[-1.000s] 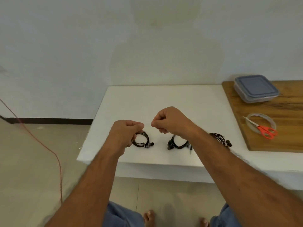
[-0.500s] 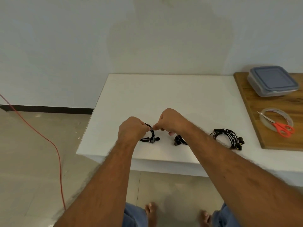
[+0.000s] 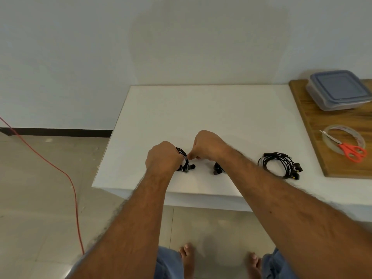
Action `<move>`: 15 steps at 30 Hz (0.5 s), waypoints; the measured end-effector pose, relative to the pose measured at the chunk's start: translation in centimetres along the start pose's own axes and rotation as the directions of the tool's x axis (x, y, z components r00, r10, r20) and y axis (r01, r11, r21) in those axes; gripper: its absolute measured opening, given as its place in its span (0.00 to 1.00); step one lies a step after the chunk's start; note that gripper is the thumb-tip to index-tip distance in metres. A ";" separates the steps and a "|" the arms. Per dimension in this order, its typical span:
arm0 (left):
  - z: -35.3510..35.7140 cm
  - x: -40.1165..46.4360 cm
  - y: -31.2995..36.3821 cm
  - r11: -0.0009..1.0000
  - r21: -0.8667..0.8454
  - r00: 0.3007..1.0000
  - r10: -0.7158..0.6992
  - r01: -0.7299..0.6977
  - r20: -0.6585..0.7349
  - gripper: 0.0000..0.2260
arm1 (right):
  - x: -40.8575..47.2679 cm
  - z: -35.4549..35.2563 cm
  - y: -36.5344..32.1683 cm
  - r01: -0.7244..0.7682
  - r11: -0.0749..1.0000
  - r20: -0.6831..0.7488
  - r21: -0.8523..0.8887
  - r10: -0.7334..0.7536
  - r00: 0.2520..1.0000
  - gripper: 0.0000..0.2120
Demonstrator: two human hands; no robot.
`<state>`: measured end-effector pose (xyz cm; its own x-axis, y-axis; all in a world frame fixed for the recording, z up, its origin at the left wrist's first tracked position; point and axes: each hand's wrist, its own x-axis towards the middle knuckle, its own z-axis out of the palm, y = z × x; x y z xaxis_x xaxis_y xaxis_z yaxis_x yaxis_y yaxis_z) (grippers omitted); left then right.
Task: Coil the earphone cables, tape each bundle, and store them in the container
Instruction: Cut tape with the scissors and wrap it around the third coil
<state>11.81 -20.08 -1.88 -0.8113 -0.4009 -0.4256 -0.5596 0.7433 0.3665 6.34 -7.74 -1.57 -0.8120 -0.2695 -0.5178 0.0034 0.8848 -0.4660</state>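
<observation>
Now left hand (image 3: 163,159) grips coil (image 3: 184,161) at near table (image 3: 201,109) edge; right hand (image 3: 207,147) pinches its top. Second coil (image 3: 217,169) under right wrist, third (image 3: 279,164) further right. Lidded container (image 3: 338,89), tape (image 3: 342,138), scissors (image 3: 351,151) on board (image 3: 322,125).

The counter (image 3: 201,109) is smooth matt white. At its 3 o'clock side lies a varnished, grained wood board (image 3: 342,125) bearing a translucent plastic container (image 3: 338,91), a glossy clear tape roll (image 3: 342,137) and scissors (image 3: 346,148) with metal blades and orange plastic handles. The black cable coil (image 3: 279,164) looks rubbery.
</observation>
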 end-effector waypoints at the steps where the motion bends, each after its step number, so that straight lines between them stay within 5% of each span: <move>1: 0.0 0.1 -0.1 1.000 -0.002 1.000 0.003 -0.003 0.001 0.06 | 0.0 0.0 0.1 0.002 1.000 0.002 0.005 -0.002 1.000 0.17; 15: 0.6 -0.3 0.3 0.996 0.083 0.995 0.030 -0.022 -0.091 0.01 | 0.5 1.2 0.2 -0.010 0.999 -0.051 -0.039 0.008 0.999 0.18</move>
<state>11.95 -19.38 -2.16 -0.8396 -0.4255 -0.3376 -0.5253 0.7940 0.3058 6.66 -8.15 -2.81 -0.8407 -0.2428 -0.4840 -0.0115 0.9017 -0.4323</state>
